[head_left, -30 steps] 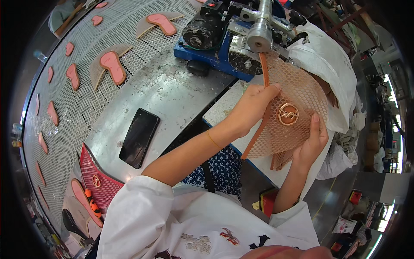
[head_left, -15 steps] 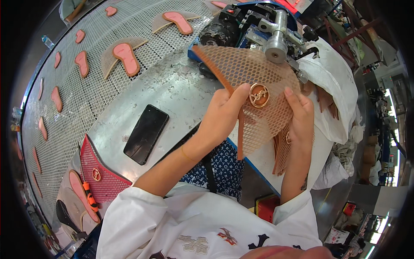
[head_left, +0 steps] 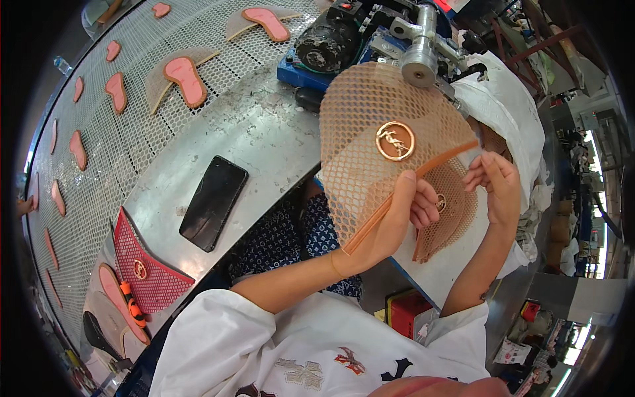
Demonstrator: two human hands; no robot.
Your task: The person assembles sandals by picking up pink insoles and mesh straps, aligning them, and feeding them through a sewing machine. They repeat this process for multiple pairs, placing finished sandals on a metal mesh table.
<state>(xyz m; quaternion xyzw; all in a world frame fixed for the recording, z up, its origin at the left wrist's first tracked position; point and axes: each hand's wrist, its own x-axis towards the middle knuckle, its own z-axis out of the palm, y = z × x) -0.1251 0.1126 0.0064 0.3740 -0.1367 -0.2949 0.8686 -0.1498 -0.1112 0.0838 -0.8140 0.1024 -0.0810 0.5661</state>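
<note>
Head view: clamping tan mesh upper (head_left: 360, 99) in left hand (head_left: 393, 228), with thumb over brown edge binding (head_left: 450, 155) and fingers curled toward the palm; held up, tilted, with gold ring emblem (head_left: 395, 141) facing the camera, just before metal cylinder (head_left: 419, 66) of bench machine, contact unreadable; with right hand (head_left: 501, 188) half closed near the binding's far end, fingertips bunched, can't tell if gripping anything; note second mesh upper (head_left: 456, 228) between the hands, over white tabletop (head_left: 433, 278); also black phone (head_left: 213, 204) on metal table (head_left: 278, 126) to the left, pink insole (head_left: 185, 81) beyond; judging step as turning the upper by hand, perhaps checking the binding; judging next move to call for steady left grip, right fingertips onto the binding's end, mesh kept unfolded and clear of the cylinder.
</note>
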